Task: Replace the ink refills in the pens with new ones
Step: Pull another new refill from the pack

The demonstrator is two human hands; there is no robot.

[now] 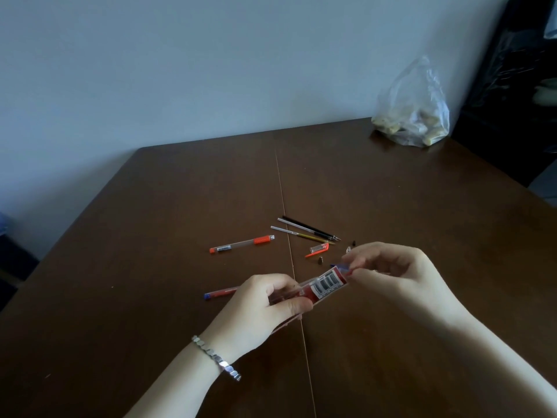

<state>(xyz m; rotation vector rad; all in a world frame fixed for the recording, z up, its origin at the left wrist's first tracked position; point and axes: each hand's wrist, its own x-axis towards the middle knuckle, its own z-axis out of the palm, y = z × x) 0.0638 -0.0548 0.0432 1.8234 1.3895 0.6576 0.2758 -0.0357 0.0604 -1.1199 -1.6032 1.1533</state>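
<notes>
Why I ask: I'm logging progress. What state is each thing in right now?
refill pack: held up, gripped by left hand, end pinched by right hand.
orange pen: lying flat, uncapped.
orange cap: lying loose, off the pen.
three refills: lying loose, side by side.
metal tip: lying loose, on no pen.
plastic bag: standing, partly filled.
</notes>
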